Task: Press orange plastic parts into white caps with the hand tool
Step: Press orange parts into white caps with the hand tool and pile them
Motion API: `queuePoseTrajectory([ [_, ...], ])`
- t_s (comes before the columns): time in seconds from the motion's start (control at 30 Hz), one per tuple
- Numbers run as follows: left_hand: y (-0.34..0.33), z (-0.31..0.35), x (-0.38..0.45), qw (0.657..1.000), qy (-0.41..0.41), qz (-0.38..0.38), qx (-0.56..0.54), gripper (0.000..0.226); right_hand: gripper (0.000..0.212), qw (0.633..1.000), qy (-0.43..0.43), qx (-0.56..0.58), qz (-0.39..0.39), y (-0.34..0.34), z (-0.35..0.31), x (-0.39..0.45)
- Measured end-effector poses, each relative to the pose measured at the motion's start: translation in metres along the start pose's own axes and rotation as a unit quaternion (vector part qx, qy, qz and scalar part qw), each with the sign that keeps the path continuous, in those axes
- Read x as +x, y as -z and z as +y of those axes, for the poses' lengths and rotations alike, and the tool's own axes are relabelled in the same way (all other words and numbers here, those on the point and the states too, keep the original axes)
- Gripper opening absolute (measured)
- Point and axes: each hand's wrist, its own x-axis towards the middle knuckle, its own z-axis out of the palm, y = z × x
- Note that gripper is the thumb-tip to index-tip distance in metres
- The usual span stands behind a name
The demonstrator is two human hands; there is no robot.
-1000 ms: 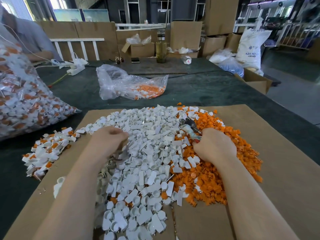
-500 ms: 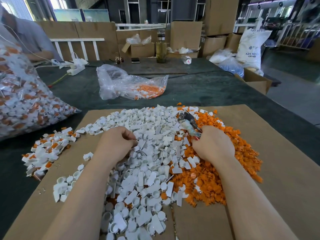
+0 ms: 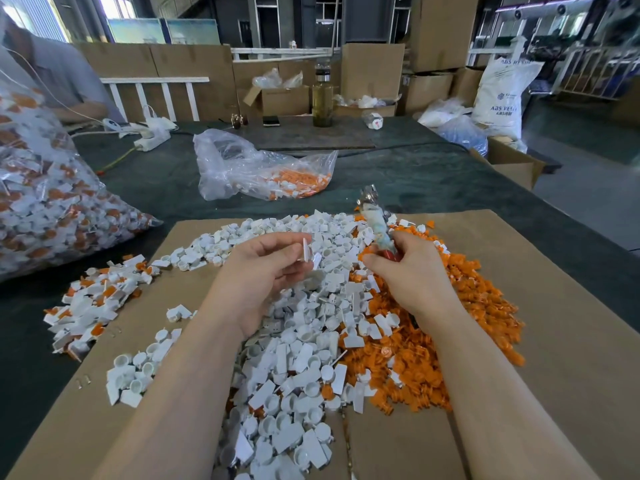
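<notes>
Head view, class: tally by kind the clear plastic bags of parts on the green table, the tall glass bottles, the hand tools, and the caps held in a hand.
Clear plastic bags of white and orange parts: 2
Tall glass bottle: 1
Metal-tipped hand tool, in the right hand: 1
White plastic cap, in the left hand: 1
Total: 5

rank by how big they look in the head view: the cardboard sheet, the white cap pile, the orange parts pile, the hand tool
1. cardboard sheet
2. white cap pile
3. orange parts pile, not far behind the white pile, and partly hidden by the right arm
4. hand tool, by far the smallest
</notes>
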Motion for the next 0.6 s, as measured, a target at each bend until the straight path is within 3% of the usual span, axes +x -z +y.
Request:
queuePoseTrajectory([
  [0.07, -0.005, 0.001, -0.002, 1.0, 0.014, 0.001, -0.022, 0.011, 0.016, 1.0, 0.022, 0.003, 0.0, -0.002, -0.002, -0.001],
  [0.17, -0.009, 0.001, -0.003, 1.0, -0.009, 0.012, -0.025, 0.032, 0.017, 0.999, 0.052, 0.011, 0.0, -0.005, -0.005, -0.003],
  [0.37, -0.022, 0.002, -0.007, 0.997, -0.069, 0.029, -0.027, 0.019, 0.017, 0.994, 0.103, 0.022, 0.001, -0.011, -0.011, -0.006],
  [0.6, -0.038, -0.001, -0.015, 0.995, -0.071, 0.06, -0.047, 0.007, 0.005, 0.988, 0.136, 0.066, 0.008, -0.016, -0.018, -0.011],
])
